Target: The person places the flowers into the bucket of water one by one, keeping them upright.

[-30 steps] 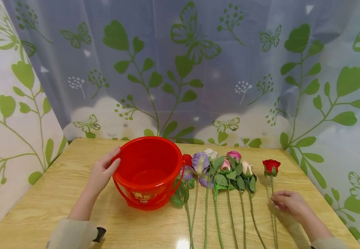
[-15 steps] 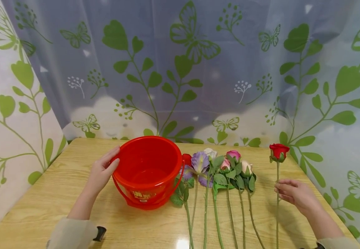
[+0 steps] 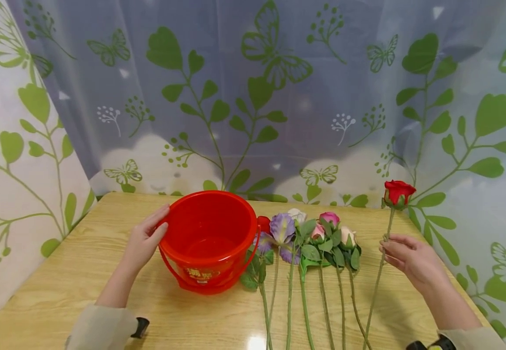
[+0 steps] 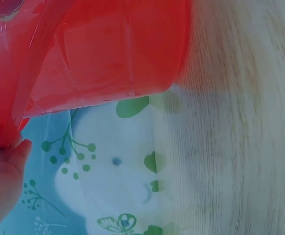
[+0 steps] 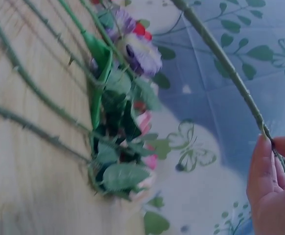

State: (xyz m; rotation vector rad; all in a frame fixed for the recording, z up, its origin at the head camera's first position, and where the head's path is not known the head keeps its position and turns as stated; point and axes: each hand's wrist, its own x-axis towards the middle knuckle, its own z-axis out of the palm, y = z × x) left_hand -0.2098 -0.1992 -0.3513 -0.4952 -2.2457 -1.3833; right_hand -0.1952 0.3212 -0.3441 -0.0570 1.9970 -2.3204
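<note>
A red plastic bucket (image 3: 209,243) stands upright on the wooden table, its handle lowered at the front. At its left side, my left hand (image 3: 142,243) holds the rim with fingers and thumb. In the left wrist view, the left hand (image 4: 3,178) reaches the bucket's rim, with some fingertips hidden behind it. My right hand (image 3: 414,260) pinches the stem of an artificial red rose (image 3: 398,193), which is raised above the table at the right, bloom up and tilted slightly. The right wrist view shows the stem (image 5: 225,63) between the thumb and fingers of the right hand (image 5: 274,196).
Several artificial flowers lie side by side right of the bucket: a purple iris (image 3: 282,228), a white flower (image 3: 297,215), a magenta rose (image 3: 329,218), a peach rose (image 3: 347,236) and others. Their stems point toward the table's front. A patterned curtain (image 3: 235,121) hangs behind the table (image 3: 82,272).
My right hand has lifted the red rose off the table, raising it upward; the stem now leans, its lower end to the left. My left hand and the bucket have stayed in place.
</note>
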